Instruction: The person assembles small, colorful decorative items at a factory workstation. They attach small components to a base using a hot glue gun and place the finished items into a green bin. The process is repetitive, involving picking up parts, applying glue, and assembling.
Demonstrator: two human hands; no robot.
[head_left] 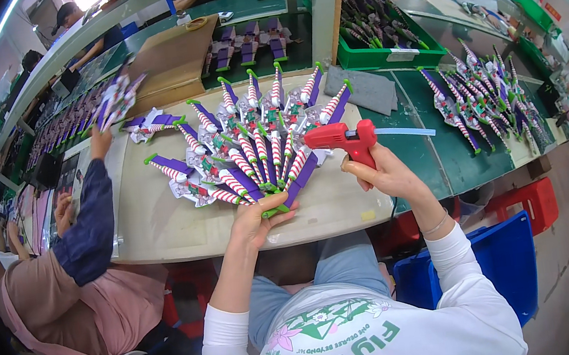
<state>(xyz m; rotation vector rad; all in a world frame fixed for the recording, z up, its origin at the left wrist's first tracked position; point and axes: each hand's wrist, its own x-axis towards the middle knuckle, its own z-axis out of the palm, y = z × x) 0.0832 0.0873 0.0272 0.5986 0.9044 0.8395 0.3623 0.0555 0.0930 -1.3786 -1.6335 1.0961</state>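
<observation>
My right hand (391,172) is wrapped round the handle of a red glue gun (336,136). A pale glue stick (406,133) juts from the gun's back end, and the nozzle points left over the fanned-out pieces. In my left hand (256,223), thumb and fingers grip the green end of a purple piece with red-and-white striped legs (301,177), close to the table's front edge. Beyond it, several like striped-leg pieces (230,105) with green tips and clear plastic parts lie fanned out on the pale worktop (163,235). The fan partly hides the held piece's far end.
A heap of finished-looking striped pieces (483,104) lies at the right. Behind stand a green crate (394,55) and a grey post (328,14). A grey cloth (361,88) lies near the post. At left, a co-worker's raised hand (101,142) holds similar pieces.
</observation>
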